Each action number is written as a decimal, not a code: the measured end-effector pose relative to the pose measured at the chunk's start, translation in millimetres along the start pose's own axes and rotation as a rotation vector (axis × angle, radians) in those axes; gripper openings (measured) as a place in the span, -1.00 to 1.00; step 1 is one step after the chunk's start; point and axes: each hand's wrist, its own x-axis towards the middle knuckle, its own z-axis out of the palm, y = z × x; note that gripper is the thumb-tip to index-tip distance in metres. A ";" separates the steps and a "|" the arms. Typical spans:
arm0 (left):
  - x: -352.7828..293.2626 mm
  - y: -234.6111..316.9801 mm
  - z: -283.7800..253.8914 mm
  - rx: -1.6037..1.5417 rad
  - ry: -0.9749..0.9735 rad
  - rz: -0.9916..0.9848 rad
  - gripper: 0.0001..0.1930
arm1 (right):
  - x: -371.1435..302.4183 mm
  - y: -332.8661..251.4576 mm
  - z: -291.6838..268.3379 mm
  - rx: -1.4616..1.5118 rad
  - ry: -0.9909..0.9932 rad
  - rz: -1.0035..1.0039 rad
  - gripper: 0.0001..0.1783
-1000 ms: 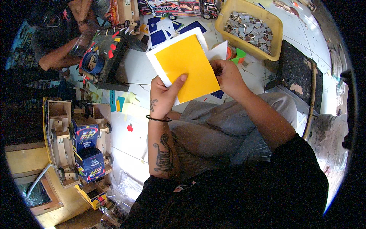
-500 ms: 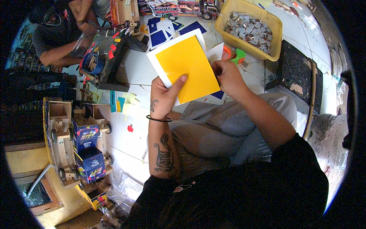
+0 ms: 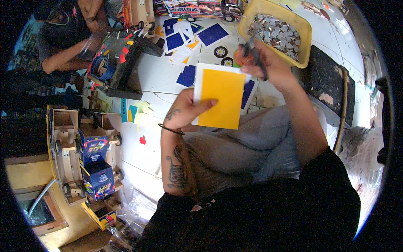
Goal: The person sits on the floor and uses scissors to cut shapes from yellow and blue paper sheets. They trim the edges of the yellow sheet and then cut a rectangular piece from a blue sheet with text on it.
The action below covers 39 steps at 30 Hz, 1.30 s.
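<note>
My left hand (image 3: pixel 184 110) grips a yellow rectangular sheet (image 3: pixel 222 94) with white edging, its thumb lying across the yellow face. A white margin shows along the top and left of the sheet. Just above its top right corner, my right hand (image 3: pixel 277 69) is closed on a pair of dark-handled scissors (image 3: pixel 261 64), somewhat smeared by motion. Behind the right fingers, an orange round thing (image 3: pixel 241 58) is partly hidden. Dark blue sheets with white borders (image 3: pixel 213 34) lie on the white tiles beyond, and another blue piece (image 3: pixel 186 77) is partly covered by the yellow sheet.
A yellow basin (image 3: pixel 307 44) of small grey pieces stands far right, beside a worn black box (image 3: pixel 321 80). Two toy wheels (image 3: pixel 220 52) lie ahead. Left are a dark low bench (image 3: pixel 130 67), a co-worker's arm (image 3: pixel 63 56) and wooden toy trucks (image 3: pixel 66 147). A printed toy truck (image 3: pixel 201 10) stands at the back.
The yellow sheet has turned more upright and shifted right and down with my left hand. My right hand has moved up and right from the sheet's edge, bringing the scissors into sight.
</note>
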 end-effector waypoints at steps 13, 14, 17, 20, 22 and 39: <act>23.5 -4.1 17.4 -0.712 0.513 0.033 -0.49 | -4.5 23.9 37.5 0.307 0.462 0.047 -0.64; 26.4 -6.6 19.7 -0.565 0.565 0.052 -0.54 | -5.1 24.7 39.4 0.279 0.452 0.057 -0.65; 27.0 -10.6 13.4 -0.501 0.655 -0.014 -0.65 | -5.3 25.1 43.1 0.211 0.434 0.100 -0.65; 26.4 -11.3 10.2 -0.474 0.697 -0.001 -0.68 | -4.8 24.5 44.9 0.234 0.418 0.080 -0.65; 26.8 -11.3 13.4 -0.575 0.704 -0.015 -0.70 | -5.0 24.5 45.9 0.290 0.425 0.056 -0.65; 6.0 -5.3 -24.6 -0.267 1.142 0.373 -0.77 | -13.1 7.1 45.4 -0.349 -0.423 0.301 -0.43</act>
